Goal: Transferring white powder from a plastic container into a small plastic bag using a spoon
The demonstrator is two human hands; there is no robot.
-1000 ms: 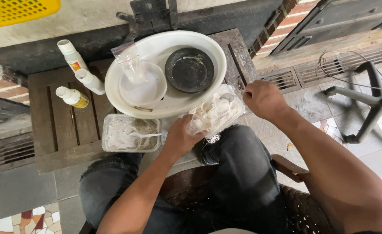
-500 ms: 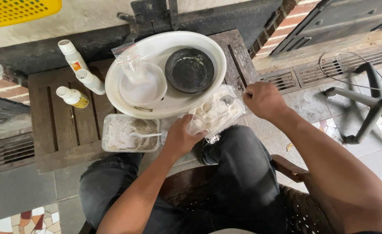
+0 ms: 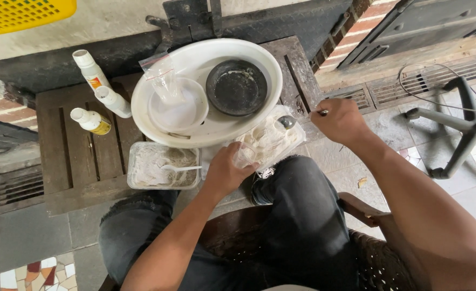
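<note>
My left hand (image 3: 228, 171) grips the near edge of a clear plastic container (image 3: 270, 141) filled with white powder, which rests at the front of a dark wooden table (image 3: 81, 156). My right hand (image 3: 341, 119) pinches the handle of a metal spoon (image 3: 287, 122) whose bowl hovers over the container's far corner. Behind it stands a large white basin (image 3: 205, 129) holding a black bowl (image 3: 236, 87), a white bowl (image 3: 179, 112) and a small clear plastic bag (image 3: 162, 81).
A second clear container (image 3: 163, 165) of powder with a white spoon sits left of my hand. Three white bottles (image 3: 98, 97) lie on the table's left. An office chair base (image 3: 459, 124) stands right. My knees are under the table edge.
My right hand has lifted away from the container and now holds the spoon above its corner. My left hand has shifted slightly along the container's near edge.
</note>
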